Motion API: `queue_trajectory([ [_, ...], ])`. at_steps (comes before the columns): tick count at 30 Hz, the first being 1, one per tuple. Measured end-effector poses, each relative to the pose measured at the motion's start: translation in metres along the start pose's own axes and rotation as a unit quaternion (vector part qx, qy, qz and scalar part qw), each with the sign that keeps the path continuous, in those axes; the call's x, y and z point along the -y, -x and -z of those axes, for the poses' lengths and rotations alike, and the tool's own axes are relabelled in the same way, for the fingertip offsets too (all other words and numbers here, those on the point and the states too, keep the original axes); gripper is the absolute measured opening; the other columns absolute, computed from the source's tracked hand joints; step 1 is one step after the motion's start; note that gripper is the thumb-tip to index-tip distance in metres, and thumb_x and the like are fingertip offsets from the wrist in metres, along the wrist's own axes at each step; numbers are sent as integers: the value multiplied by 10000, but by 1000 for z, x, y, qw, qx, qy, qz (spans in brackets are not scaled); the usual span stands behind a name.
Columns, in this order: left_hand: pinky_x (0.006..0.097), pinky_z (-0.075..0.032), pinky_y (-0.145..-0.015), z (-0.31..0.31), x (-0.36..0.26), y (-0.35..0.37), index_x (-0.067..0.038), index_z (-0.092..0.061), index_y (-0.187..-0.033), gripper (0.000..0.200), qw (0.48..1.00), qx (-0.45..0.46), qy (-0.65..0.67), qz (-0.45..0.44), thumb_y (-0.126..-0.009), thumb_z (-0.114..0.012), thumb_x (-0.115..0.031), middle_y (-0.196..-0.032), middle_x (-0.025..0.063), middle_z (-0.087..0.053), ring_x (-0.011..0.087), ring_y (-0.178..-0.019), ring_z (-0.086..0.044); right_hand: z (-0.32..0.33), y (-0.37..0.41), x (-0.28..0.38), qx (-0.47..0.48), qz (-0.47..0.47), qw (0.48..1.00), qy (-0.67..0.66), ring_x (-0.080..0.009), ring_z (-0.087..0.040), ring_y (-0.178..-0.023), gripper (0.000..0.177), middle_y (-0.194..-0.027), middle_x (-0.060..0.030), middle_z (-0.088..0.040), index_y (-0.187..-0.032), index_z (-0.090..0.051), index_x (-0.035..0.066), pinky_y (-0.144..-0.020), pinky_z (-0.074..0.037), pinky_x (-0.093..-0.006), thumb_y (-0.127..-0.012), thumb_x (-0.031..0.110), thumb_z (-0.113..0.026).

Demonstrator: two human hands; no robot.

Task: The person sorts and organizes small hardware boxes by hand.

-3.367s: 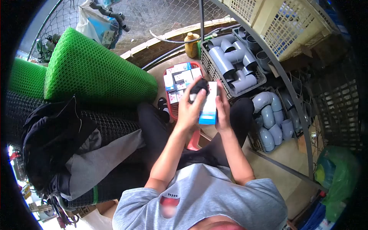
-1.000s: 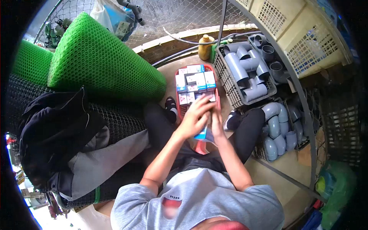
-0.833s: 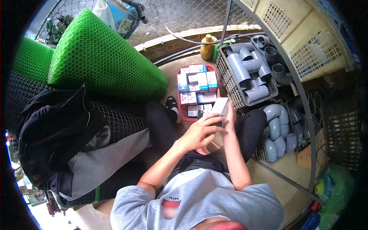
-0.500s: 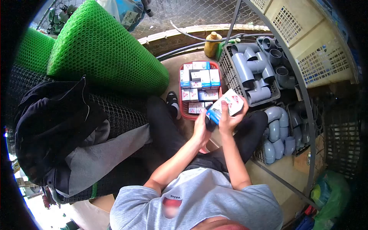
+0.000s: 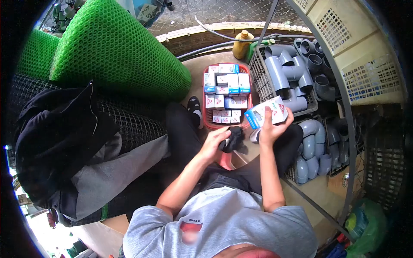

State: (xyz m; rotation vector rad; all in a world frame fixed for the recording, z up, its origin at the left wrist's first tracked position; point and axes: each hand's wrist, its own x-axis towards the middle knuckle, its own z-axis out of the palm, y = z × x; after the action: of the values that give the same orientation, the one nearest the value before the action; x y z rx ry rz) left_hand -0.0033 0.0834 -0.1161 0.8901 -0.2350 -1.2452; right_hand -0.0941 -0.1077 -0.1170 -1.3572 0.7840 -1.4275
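Holding box apart from cloth.
Clamping left fingers on cloth above lap; gripping box with right fingers, raised just before basket's near edge. Likely midway: seemingly wiping this one, with many boxes waiting inside basket.

The box is white-and-blue, the cloth black, the basket red.

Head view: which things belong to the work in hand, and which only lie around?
In use: white-and-blue cardboard box in right hand; black cloth in left hand; red plastic basket of small boxes.
Lying about: grey plastic pipe elbows; green mesh roll; black jacket; yellow bottle.
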Motion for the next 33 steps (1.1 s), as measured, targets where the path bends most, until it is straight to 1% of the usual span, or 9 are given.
queue_trajectory([
  [2,284,-498,-974,15,-5,-10,14,-634,-1373,368,982,-67,-162,-77,-1063,-561,-171,-1181,50,-723,125,-1080,-653,19,8,-24,56,-21,998,37,-209,-560,-1117,685,-1218,-118,-536,-1329,-434,20,-975,-487,-361,-823,100,-888],
  [6,297,-499,-992,44,1,-32,1,-576,-1428,517,959,-47,-280,-17,-992,-702,-247,-1229,71,-701,139,-1115,-644,31,38,-40,228,-143,958,102,-178,-614,-1022,570,-1108,-83,-593,-1236,-481,34,-888,-526,-344,-813,58,-862],
  [8,341,-498,-1036,66,28,-49,-9,-499,-1491,823,932,0,-361,34,-846,-871,-360,-1339,133,-643,191,-1199,-617,32,53,-70,149,-272,949,64,-181,-636,-979,542,-1077,-80,-610,-1191,-489,32,-854,-537,-336,-810,69,-873],
  [10,369,-467,-1078,65,41,-59,-20,-469,-1522,827,905,24,-422,42,-868,-845,-359,-1396,177,-617,234,-1268,-583,26,56,-83,43,-430,902,-15,-184,-631,-1039,572,-1127,-115,-609,-1213,-478,15,-887,-529,-325,-817,102,-882],
  [14,348,-516,-989,69,33,-75,-35,-529,-1452,734,940,-19,-297,164,-855,-866,-297,-1281,139,-656,185,-1173,-622,26,49,-98,69,-451,890,19,-201,-632,-1084,633,-1193,-123,-600,-1290,-442,20,-916,-522,-335,-838,141,-867],
  [18,331,-516,-927,80,45,-83,-75,-624,-1314,539,964,-107,-213,123,-848,-865,-202,-1196,90,-663,161,-1084,-629,11,53,-89,128,-461,878,6,-229,-615,-1154,774,-1333,-146,-537,-1421,-327,79,-923,-526,-363,-852,153,-847],
  [24,342,-484,-959,87,49,-93,-83,-609,-1274,464,964,-181,-180,74,-878,-833,-175,-1191,77,-654,162,-1110,-602,-10,63,-122,138,-538,831,22,-286,-595,-1245,729,-1381,-106,-545,-1416,-257,124,-934,-546,-588,-906,105,-778],
  [26,337,-474,-968,95,58,-94,-82,-623,-1248,415,959,-189,-196,73,-901,-818,-197,-1205,77,-652,155,-1131,-586,-18,61,-133,167,-514,842,5,-277,-623,-1213,808,-1392,-187,-549,-1492,-293,20,-990,-532,-406,-856,52,-790],
  [33,323,-540,-881,116,67,-94,-79,-613,-1312,476,914,-231,-333,11,-901,-815,-208,-1102,56,-698,150,-975,-662,-29,13,-215,301,-453,839,30,-250,-640,-1206,822,-1371,-207,-615,-1560,-336,-63,-993,-525,-342,-853,-4,-753],
])
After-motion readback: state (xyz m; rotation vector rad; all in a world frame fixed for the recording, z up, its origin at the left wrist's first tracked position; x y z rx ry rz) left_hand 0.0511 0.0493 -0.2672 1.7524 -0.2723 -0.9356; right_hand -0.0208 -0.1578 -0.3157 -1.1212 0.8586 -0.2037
